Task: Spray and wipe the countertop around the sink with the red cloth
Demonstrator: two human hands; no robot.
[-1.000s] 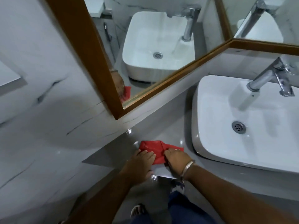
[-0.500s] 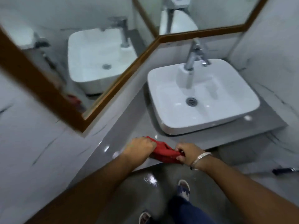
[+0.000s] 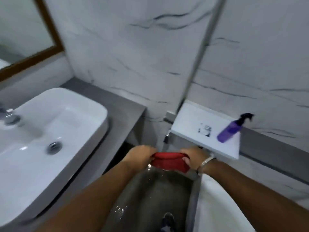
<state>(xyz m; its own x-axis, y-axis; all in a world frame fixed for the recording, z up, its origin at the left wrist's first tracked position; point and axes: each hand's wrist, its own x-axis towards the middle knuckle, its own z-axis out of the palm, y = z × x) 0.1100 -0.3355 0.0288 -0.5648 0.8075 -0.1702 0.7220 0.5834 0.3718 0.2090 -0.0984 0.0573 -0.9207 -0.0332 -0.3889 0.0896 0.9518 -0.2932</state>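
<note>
The red cloth [image 3: 168, 161] is stretched between both my hands in the air over the floor, off the countertop. My left hand [image 3: 140, 157] grips its left end and my right hand [image 3: 194, 158], with a metal bangle at the wrist, grips its right end. The white sink [image 3: 50, 131] sits on the grey countertop [image 3: 123, 106] to my left. A purple spray bottle [image 3: 231, 129] with a black nozzle lies on a white ledge [image 3: 192, 121] to the right, beyond my right hand.
A tap [image 3: 8, 114] shows at the sink's left edge. A wood-framed mirror [image 3: 45, 27] hangs at the upper left. Marble walls stand behind. The wet dark floor [image 3: 150, 198] is below my hands, and a white curved fixture [image 3: 220, 215] is at the lower right.
I have turned to the right, away from the left corner of the counter. The cloth came off the countertop and is now held stretched between both hands over the floor.
</note>
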